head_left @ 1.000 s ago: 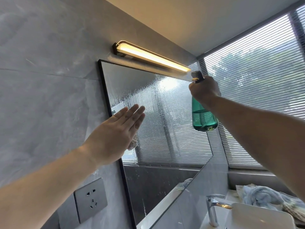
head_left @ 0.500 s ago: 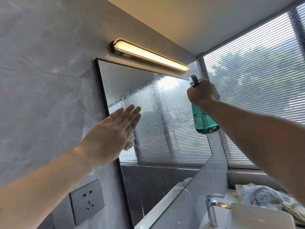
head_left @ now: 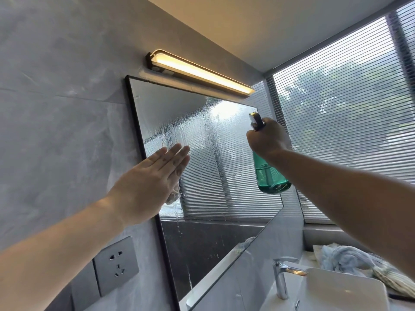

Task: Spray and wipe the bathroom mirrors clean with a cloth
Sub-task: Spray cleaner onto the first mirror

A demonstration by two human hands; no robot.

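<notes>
Against the left edge of the wet mirror (head_left: 224,176), my left hand (head_left: 148,182) lies flat, fingers straight and together, pressing a crumpled cloth (head_left: 174,195) that peeks out under the palm. Farther right, my right hand (head_left: 267,140) curls round the neck of a green spray bottle (head_left: 270,176).

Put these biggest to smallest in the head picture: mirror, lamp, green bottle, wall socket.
1. mirror
2. lamp
3. green bottle and wall socket look about alike; the right hand hides the bottle's top.

Wet glossy mirror (head_left: 224,176); translucent plastic bottle (head_left: 269,176); chrome tap (head_left: 280,279)
</notes>
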